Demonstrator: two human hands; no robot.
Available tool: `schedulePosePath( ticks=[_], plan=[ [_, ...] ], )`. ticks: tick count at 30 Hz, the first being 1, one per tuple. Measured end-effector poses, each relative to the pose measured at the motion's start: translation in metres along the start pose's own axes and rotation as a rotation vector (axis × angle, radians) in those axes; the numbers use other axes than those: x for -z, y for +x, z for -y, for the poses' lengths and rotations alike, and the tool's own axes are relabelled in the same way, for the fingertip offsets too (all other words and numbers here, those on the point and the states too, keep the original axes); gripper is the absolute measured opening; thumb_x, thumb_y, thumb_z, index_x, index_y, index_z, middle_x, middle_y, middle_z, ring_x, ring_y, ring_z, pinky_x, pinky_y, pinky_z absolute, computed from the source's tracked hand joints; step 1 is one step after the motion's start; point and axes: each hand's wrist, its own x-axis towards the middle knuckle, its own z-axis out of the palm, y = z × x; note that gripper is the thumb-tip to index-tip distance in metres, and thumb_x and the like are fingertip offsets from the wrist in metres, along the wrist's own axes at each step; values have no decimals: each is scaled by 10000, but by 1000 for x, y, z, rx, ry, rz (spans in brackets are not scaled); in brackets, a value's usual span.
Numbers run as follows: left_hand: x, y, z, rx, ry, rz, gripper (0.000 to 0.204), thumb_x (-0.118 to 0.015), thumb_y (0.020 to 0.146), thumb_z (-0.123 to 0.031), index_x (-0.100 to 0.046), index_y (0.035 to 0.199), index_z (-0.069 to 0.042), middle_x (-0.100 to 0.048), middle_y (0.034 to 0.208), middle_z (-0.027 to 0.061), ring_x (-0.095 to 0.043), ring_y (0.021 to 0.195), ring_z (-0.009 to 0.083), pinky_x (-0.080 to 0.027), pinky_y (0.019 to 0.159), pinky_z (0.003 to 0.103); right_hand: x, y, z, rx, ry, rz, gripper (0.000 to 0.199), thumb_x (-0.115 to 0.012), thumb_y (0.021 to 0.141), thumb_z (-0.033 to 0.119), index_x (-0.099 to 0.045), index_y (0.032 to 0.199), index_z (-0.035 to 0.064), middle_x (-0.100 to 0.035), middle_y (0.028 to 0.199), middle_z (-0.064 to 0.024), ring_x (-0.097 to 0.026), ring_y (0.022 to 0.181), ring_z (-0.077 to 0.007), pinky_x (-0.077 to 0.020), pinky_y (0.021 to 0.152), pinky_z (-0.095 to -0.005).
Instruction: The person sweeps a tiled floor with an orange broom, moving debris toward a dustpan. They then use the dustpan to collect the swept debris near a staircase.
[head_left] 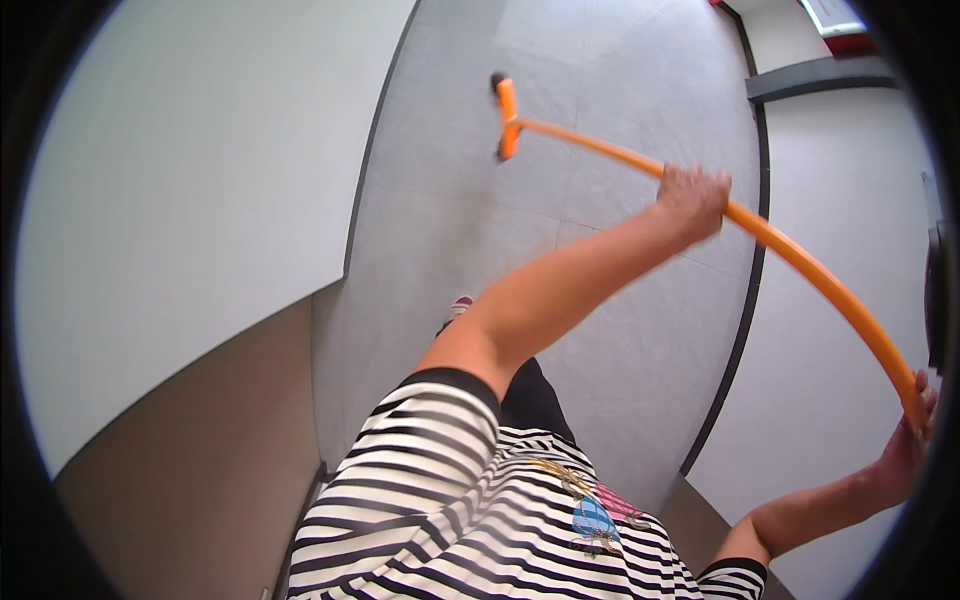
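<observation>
A long orange pole runs from the upper middle to the right edge, bent by the lens. Its short orange cross head with dark ends rests on the grey tiled floor. My left hand is closed around the pole about halfway along, arm stretched forward. My right hand grips the pole's top end at the right edge. I wear a black-and-white striped shirt.
The floor is a narrow corridor between a white wall on the left and a white wall on the right with a dark baseboard. One shoe shows below my left arm. A dark object hangs at the right edge.
</observation>
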Motion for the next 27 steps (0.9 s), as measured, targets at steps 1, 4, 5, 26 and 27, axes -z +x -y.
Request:
schedulePosePath(
  ticks=[1, 4, 5, 26, 27],
  plan=[
    [-19, -19, -7, -111, -16, -255, 110, -556, 663, -67, -478, 738, -86, -550, 595, 89, -573, 584, 262, -391, 487, 396, 34, -7, -11, -93, -122, -20, 96, -629, 751, 90, -574, 824, 62, -546, 678, -78, -588, 713, -182, -378, 961, -384],
    [-11, -82, -25, -55, -84, 215, 178, -589, 634, -66, -452, 747, -84, -531, 533, 68, -550, 524, 254, -351, 418, 377, 68, -39, -55, -418, 747, 43, 171, -587, 648, 46, -495, 783, 99, -547, 758, -50, -547, 824, -198, -362, 957, -379],
    [-13, -106, -19, -26, -118, 276, 183, -595, 639, -79, -472, 774, -78, -549, 554, 78, -565, 548, 266, -383, 441, 388, 46, -46, -65, -524, 760, 15, 192, -559, 596, 17, -472, 751, 90, -498, 717, -39, -519, 775, -198, -368, 934, -402],
    [-96, 155, -13, 11, 21, -21, 108, -539, 690, -33, -512, 753, -116, -545, 639, 57, -556, 697, 240, -390, 553, 370, 41, 92, -134, -132, 353, 41, 194, -468, 530, 4, -423, 690, 103, -559, 757, -84, -549, 807, -254, -361, 899, -490],
    [-82, 158, -18, 2, 48, 9, 106, -557, 673, -46, -494, 732, -108, -533, 599, 56, -559, 670, 247, -393, 539, 384, 60, 98, -150, -158, 414, 8, 185, -491, 535, 32, -429, 696, 102, -546, 737, -81, -544, 793, -247, -355, 899, -488]
  ],
)
